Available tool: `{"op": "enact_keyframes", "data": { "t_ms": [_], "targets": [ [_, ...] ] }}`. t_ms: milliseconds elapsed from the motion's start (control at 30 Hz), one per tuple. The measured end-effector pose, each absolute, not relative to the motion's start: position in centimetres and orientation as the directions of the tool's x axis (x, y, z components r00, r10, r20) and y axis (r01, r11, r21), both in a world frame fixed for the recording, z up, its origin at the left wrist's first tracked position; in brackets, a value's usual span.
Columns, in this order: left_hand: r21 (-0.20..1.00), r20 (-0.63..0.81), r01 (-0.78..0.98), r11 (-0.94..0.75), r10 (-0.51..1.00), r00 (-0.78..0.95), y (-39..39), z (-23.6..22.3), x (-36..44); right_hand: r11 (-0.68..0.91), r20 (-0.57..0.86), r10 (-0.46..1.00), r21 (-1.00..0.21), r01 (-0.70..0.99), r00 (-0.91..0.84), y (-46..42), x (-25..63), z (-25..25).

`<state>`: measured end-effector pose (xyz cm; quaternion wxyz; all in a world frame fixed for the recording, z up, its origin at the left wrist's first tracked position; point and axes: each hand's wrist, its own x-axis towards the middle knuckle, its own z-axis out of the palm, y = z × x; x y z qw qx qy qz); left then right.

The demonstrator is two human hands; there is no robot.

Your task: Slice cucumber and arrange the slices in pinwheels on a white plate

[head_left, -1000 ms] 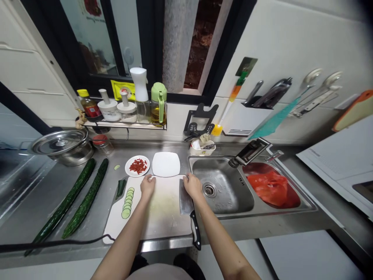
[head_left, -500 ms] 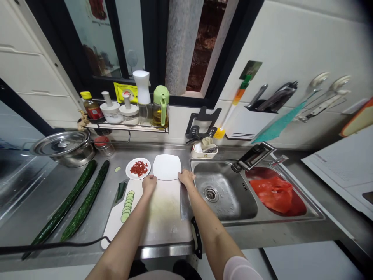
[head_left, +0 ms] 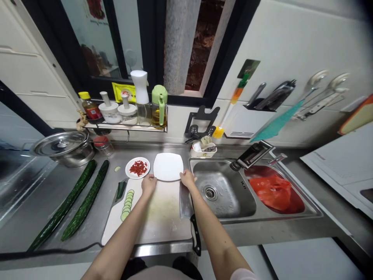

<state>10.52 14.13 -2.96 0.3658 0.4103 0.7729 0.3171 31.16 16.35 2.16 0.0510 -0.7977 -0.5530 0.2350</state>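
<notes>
A white square plate (head_left: pixel 168 166) is held at its two near corners, just beyond the far edge of the white cutting board (head_left: pixel 163 221). My left hand (head_left: pixel 149 183) pinches the left corner and my right hand (head_left: pixel 188 178) grips the right one. Overlapping cucumber slices (head_left: pixel 127 205) lie in a row on the board's left side, beside a dark green cucumber piece (head_left: pixel 120 190). A kitchen knife (head_left: pixel 196 235) rests along the board's right edge, its blade partly under my right forearm. Left of the square plate sits a small plate (head_left: pixel 129 174) of chopped red bits (head_left: pixel 138 168).
Two whole cucumbers (head_left: pixel 87 206) lie on the steel counter at left, near a lidded pot (head_left: pixel 70 149). The sink (head_left: pixel 224 190) is at right, with a red plastic bag (head_left: pixel 272 192) in its second basin. Seasoning bottles stand on a shelf (head_left: pixel 131 128) behind.
The square plate looks slightly bigger and a little further right, with my right hand shifted slightly right too. Both hands keep their hold on it. The camera view has moved a little.
</notes>
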Motion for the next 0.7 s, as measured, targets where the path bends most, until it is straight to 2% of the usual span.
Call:
{"op": "enact_keyframes", "data": {
  "t_ms": [167,400,700],
  "targets": [
    [0.858,-0.263,0.349,0.376,0.906,-0.331,9.2,-1.7,9.7,-0.355,-0.249,0.931,-0.446,0.822,0.268,11.4,31.5,2.8],
    [0.865,-0.278,0.336,0.373,0.914,-0.297,1.9,-2.1,7.1,-0.307,-0.211,0.952,-0.651,0.694,0.223,3.5,29.9,1.2],
    [0.826,-0.336,0.344,0.447,0.880,-0.336,-2.9,-3.1,5.8,-0.358,-0.307,0.929,-0.608,0.708,0.206,-0.2,28.1,0.1]
  ]
}}
